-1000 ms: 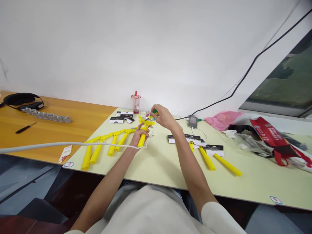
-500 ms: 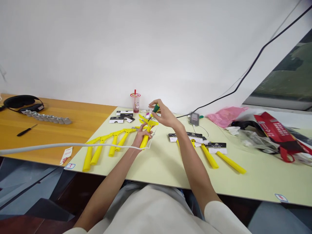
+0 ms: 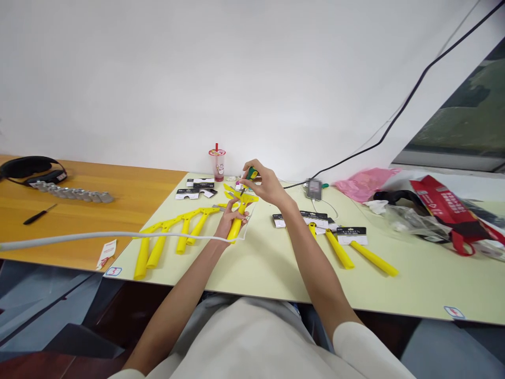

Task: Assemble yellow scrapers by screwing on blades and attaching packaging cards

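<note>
My left hand is wrapped round the handle of a yellow scraper, its wide head tilted up. Above that head, my right hand grips a screwdriver with a green and yellow handle. The screwdriver's shaft points down at the scraper head; whether its tip sits in a screw is too small to tell. Left of my left hand lie several more yellow scrapers in a row. On the right, yellow scrapers lie with black and white cards at their heads.
A lidded drink cup stands near the wall beside black and white cards. A white cable crosses the front left. Farther right are a phone-like device, pink plastic and a red bag. Another screwdriver lies left.
The screwdriver handle has tilted a little and my right fingers have shifted round it. My left hand still holds the scraper in nearly the same place. The view has shifted slightly.
</note>
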Demonstrator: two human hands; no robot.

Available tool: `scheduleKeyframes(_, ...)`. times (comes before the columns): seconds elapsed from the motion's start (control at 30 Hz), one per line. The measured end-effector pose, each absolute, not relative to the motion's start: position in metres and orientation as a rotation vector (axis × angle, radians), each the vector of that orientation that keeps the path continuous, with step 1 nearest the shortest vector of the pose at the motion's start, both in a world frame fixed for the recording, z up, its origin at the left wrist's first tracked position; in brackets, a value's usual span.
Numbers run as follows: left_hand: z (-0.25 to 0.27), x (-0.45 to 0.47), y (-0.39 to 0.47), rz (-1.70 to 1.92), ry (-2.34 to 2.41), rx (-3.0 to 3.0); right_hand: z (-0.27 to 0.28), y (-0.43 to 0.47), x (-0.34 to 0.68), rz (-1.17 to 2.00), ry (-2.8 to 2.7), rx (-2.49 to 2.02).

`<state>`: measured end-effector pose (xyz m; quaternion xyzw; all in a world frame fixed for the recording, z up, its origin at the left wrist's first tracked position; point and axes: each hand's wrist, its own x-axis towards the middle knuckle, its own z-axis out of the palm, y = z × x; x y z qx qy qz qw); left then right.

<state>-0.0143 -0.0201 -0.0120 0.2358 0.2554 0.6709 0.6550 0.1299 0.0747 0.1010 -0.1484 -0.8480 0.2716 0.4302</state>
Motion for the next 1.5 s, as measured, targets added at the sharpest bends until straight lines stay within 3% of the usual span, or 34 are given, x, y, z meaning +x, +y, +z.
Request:
scheduleKeyframes(0.23,-0.007,-0.019,-0.020,1.550,0.569,0.474,0.099,0.077,0.130,0.716,-2.150,-0.316)
scheduleKeyframes(0.4,-0.004,-0.022,-0.020,1.593,0.582,0.484,0.096,0.079,0.127,0.528,-2.133,-0.390)
scheduleKeyframes(0.6,-0.005,-0.027,-0.018,1.635,0.615,0.504,0.095,0.074,0.125,0.735,-2.147,-0.316)
scheduleKeyframes(0.87,-0.011,-0.021,-0.017,1.566,0.628,0.530,0.092,0.079,0.120,0.525,-2.098,-0.366)
scheduleKeyframes(1.2,-0.009,-0.021,-0.017,1.634,0.644,0.542,0.111,0.068,0.131,0.674,-1.961,-0.353)
scheduleKeyframes(1.5,-0.004,-0.021,-0.021,1.634,0.569,0.535,0.119,0.075,0.153,0.625,-1.928,-0.441)
